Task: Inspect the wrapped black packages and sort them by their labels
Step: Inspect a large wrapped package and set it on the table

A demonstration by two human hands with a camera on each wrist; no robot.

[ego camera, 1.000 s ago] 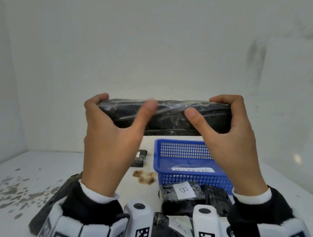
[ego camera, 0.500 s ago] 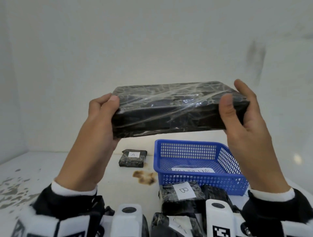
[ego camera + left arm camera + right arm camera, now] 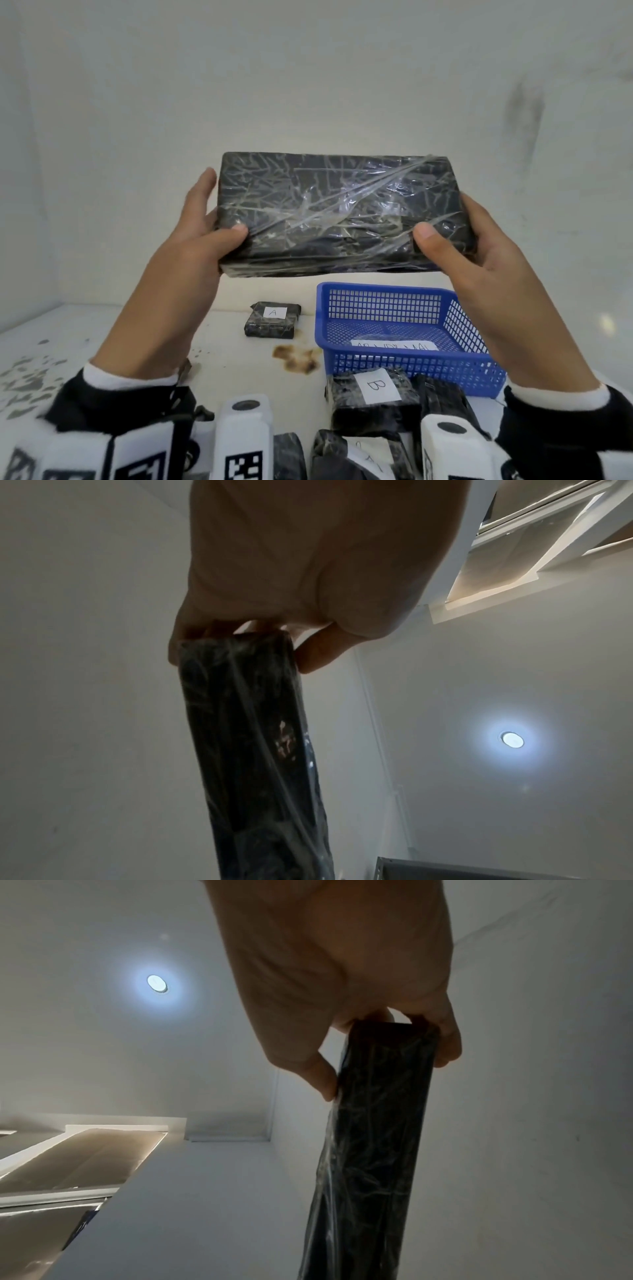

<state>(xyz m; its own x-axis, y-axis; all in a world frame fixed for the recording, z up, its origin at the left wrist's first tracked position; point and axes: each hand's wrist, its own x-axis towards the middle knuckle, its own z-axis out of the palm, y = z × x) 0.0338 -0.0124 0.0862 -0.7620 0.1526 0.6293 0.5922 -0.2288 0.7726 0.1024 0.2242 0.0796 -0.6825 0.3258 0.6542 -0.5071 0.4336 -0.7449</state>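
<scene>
Large wrapped black package (image 3: 339,212) held up at centre frame, broad face toward the head camera, clear film crinkled over it, no label visible on this side. Gripped at its left end by the left hand (image 3: 202,229), thumb on the near face and fingers behind; gripped the same way at its right end by the right hand (image 3: 479,240). Confirmed edge-on in both wrist views, thumb and fingers pinching each short end.

Below it, on the white table (image 3: 85,342): a blue basket (image 3: 407,363) at lower right holding a paper slip with unreadable writing; a small package marked A (image 3: 273,319) just left of the basket; a package marked B (image 3: 373,394) touching the basket's near wall; more wrapped packages at the bottom edge, partly hidden.

Step in hand, apparently: inspection, hunting for the label. Next move likely a turn of the package to bring another face round, with firm pinches at both ends since the film looks slippery, then placement by letter.
</scene>
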